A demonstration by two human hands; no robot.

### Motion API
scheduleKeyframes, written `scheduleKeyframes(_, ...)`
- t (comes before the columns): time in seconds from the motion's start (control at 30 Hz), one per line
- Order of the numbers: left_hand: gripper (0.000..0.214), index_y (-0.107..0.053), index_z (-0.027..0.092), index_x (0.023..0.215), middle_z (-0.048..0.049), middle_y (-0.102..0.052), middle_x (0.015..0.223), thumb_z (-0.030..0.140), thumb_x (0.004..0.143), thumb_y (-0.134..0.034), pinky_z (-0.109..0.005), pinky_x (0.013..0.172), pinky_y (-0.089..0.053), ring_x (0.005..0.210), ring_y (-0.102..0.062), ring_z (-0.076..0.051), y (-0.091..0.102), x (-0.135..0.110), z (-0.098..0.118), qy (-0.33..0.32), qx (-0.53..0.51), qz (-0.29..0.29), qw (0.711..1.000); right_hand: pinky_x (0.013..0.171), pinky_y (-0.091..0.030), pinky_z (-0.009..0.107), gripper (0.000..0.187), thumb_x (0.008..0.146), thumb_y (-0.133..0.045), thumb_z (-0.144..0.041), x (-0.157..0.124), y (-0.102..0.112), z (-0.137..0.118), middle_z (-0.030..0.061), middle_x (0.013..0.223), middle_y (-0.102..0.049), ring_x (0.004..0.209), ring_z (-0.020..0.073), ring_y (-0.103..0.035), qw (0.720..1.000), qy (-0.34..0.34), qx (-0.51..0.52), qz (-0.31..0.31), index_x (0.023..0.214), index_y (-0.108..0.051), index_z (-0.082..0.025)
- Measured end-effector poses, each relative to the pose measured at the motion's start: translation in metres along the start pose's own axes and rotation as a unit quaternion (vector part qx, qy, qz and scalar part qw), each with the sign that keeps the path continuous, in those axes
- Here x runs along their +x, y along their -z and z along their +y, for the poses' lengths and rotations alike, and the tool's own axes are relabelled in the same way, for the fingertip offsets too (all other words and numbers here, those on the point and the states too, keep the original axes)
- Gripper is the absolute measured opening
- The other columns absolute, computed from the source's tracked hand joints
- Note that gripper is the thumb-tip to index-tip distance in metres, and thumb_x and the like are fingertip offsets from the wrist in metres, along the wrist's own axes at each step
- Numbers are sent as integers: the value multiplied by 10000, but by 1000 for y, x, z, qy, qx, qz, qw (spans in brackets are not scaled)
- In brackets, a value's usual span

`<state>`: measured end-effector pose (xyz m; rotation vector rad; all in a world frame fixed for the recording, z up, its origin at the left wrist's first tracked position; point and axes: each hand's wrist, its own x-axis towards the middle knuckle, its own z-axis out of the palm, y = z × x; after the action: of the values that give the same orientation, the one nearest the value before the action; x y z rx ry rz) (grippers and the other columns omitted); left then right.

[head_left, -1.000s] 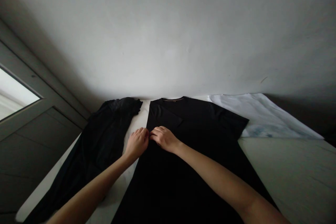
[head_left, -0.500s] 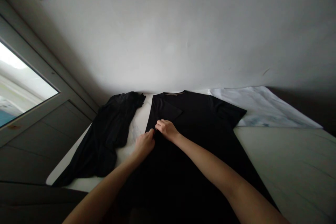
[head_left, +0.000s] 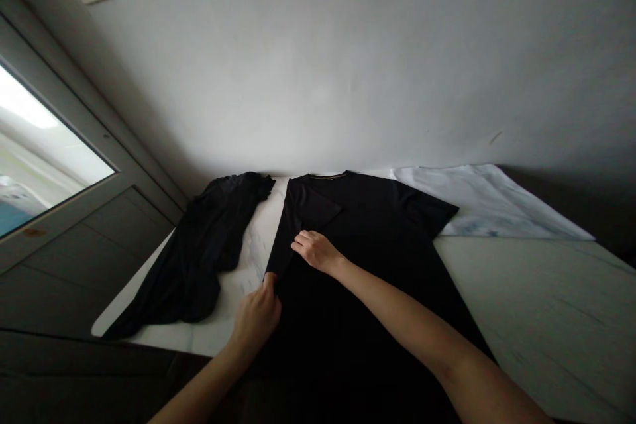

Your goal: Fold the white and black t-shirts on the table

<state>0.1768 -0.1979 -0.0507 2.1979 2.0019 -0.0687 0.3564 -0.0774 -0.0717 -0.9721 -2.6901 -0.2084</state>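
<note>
A black short-sleeved T-shirt [head_left: 348, 318] lies flat on a white marbled table [head_left: 253, 245], its collar at the far end and a chest pocket near the collar. My left hand [head_left: 256, 313] is at the shirt's left edge, fingers pinching the cloth there. My right hand [head_left: 315, 252] rests on the shirt just below the pocket, fingers together and pressing on the cloth. Whether it grips the cloth is hard to see. A gap of shirt separates the two hands.
A crumpled dark garment [head_left: 199, 252] lies along the table's left side. A white cloth [head_left: 487, 202] lies flat at the back right, partly under the shirt's sleeve. A wall rises behind the table, and a glazed door [head_left: 44, 159] stands at the left.
My left hand has moved down the shirt's left edge toward me, away from my right hand. My right hand has barely moved. The whole view has shifted slightly.
</note>
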Motion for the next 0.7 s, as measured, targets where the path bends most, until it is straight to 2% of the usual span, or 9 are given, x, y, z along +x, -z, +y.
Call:
scheduleKeyframes(0.1, 373, -439, 172, 1282, -116, -712, 1130, 171, 909, -420, -335, 827, -528, 993, -704, -236, -12, -38, -23, 21, 1, 6, 1000, 854, -411, 327, 227, 979, -439, -107, 5, 0, -19, 73, 946, -651, 951, 198, -539, 995, 101, -4, 6, 970, -660, -157)
scheduleKeyframes(0.2, 349, -491, 214, 1227, -73, -734, 1053, 168, 885, -438, -326, 819, -542, 955, -710, -217, -27, -77, -37, 27, -14, 41, 999, 774, -409, 313, 238, 985, -426, -104, 9, 0, -37, 59, 917, -648, 875, 183, -547, 986, 166, -5, -12, 953, -653, -168)
scheduleKeyframes(0.27, 348, -522, 239, 1172, -60, -731, 1048, 141, 845, -460, -326, 839, -547, 958, -704, -212, -36, -99, -43, 14, -29, 77, 996, 720, -401, 302, 245, 988, -415, -102, 9, 0, -44, 53, 923, -644, 851, 178, -549, 982, 189, -3, -22, 962, -647, -177)
scheduleKeyframes(0.37, 415, -539, 267, 1139, -50, -725, 1052, 87, 769, -482, -348, 867, -555, 976, -695, -222, -44, -124, -46, 13, -53, 108, 993, 687, -392, 294, 247, 987, -409, -95, 6, 1, -46, 58, 933, -641, 846, 178, -551, 982, 185, 7, -22, 968, -643, -174)
scheduleKeyframes(0.47, 447, -537, 294, 1138, -33, -710, 1074, 73, 756, -463, -357, 872, -561, 991, -689, -221, -41, -135, -43, 29, -73, 124, 989, 675, -389, 287, 244, 987, -411, -99, 3, 5, -43, 69, 940, -643, 845, 180, -549, 987, 157, 15, -31, 973, -645, -167)
scheduleKeyframes(0.57, 415, -539, 297, 1144, -28, -684, 1100, 94, 797, -438, -319, 839, -562, 993, -678, -207, -30, -134, -31, 29, -69, 150, 986, 678, -386, 285, 254, 984, -402, -98, -4, 14, -45, 80, 982, -643, 866, 183, -544, 992, 122, 14, -42, 1001, -646, -166)
scheduleKeyframes(0.7, 451, -542, 280, 1178, -26, -659, 1078, 59, 805, -418, -248, 745, -546, 908, -670, -168, -21, -129, -12, -13, -51, 147, 988, 704, -392, 296, 213, 971, -442, -129, -25, 27, -67, 86, 1018, -639, 911, 197, -539, 992, 123, 30, -24, 1023, -644, -169)
